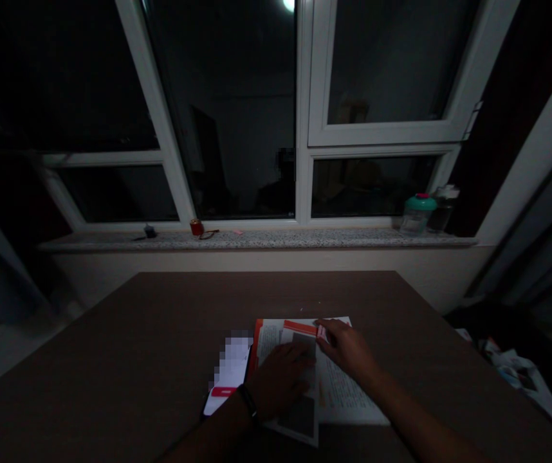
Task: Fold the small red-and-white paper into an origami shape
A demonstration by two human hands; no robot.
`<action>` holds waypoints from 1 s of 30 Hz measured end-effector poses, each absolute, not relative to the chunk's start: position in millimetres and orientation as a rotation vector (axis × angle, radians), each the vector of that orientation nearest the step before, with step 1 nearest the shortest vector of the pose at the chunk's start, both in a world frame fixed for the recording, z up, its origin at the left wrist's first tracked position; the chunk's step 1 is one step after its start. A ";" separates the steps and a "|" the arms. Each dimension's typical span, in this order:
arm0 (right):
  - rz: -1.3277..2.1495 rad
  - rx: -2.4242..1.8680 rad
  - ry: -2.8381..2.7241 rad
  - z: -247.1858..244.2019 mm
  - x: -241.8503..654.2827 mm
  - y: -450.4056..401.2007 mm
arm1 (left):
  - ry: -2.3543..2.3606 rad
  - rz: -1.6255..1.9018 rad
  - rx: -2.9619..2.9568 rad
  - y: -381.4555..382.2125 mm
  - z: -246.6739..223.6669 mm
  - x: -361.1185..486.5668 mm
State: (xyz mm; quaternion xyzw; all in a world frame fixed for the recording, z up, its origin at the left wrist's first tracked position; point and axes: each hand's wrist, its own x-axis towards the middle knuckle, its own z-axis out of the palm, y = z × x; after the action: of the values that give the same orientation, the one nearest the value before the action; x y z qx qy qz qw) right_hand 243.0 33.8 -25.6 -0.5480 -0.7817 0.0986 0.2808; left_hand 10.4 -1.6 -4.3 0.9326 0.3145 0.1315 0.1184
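Note:
My left hand (282, 379), with a dark band on its wrist, lies with fingers stretched over a narrow white sheet (315, 427) that has dark panels and a red strip at its top. Beneath that sheet is an open book (353, 392) with printed pages and an orange-red left edge. My right hand (346, 346) pinches a small pink-and-white block (321, 332), like an eraser, at the top right edge of the narrow sheet. To the left of the book, partly behind my left forearm, a lit phone (220, 402) shows a white screen with a red bar.
The brown table (160, 360) reaches towards a speckled stone windowsill (266, 240). On the sill stand a small dark bottle (149, 231), a red jar (196, 227), a teal-lidded bottle (418, 215) and a clear bottle (444, 209). Papers (522, 373) lie beyond the table's right edge.

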 end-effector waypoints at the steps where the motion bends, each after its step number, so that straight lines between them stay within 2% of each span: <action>1: 0.271 -1.442 -2.114 -25.7 243.0 31.7 | 0.911 0.382 2.738 -1.3 -4.7 10.4; 6: 0.327 -1.315 -2.167 -29.4 240.7 21.1 | 0.880 0.411 2.757 -0.2 -5.2 10.4; 15: 0.394 -1.341 -2.190 -29.8 241.8 22.3 | 0.885 0.349 2.768 3.6 0.2 15.6; 22: 0.313 -1.348 -2.093 -38.4 241.5 37.6 | 0.916 0.312 2.801 1.9 4.5 17.8; 30: 0.420 -1.158 -2.188 -32.9 236.1 24.5 | 1.011 0.363 2.824 -5.4 -5.3 22.7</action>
State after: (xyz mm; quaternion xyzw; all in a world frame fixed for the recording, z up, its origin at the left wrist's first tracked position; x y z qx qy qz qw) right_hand 236.1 24.5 -32.9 -0.4385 -0.8285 0.1589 0.3101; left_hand 22.7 -5.4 -5.3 0.9330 0.3340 0.1201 0.0599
